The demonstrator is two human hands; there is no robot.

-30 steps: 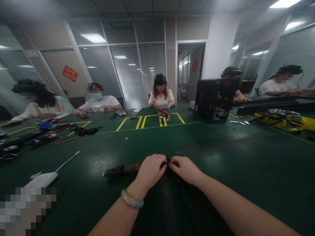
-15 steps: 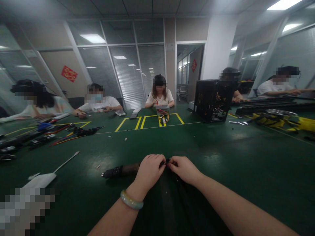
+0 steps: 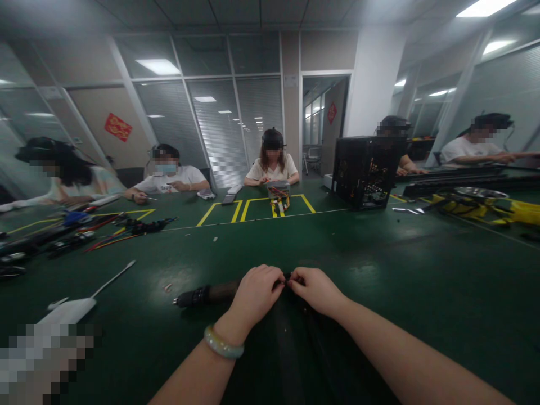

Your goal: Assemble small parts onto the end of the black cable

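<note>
My left hand point(image 3: 260, 289), with a pale bangle on its wrist, is closed in a pinch over a small dark piece whose shape I cannot make out. Facing it, my right hand point(image 3: 315, 289) pinches at the same dark spot, its fingertips nearly touching the left ones. A dark cylindrical tool point(image 3: 208, 294) with a metal tip lies on the green table point(image 3: 358, 247), its right end hidden behind my left hand. Dark, strap-like material point(image 3: 291, 343) lies between my forearms, blurred in shadow.
A white object point(image 3: 70, 311) with a thin rod lies at left, near bundled cables point(image 3: 143, 226). Across the table stand a wired grey unit point(image 3: 279, 191) and a black computer case point(image 3: 363, 171). Yellow material point(image 3: 485, 211) lies at right. Several people sit around the table.
My hands have hardly moved and keep the same pinch. The person opposite has shifted their arms slightly.
</note>
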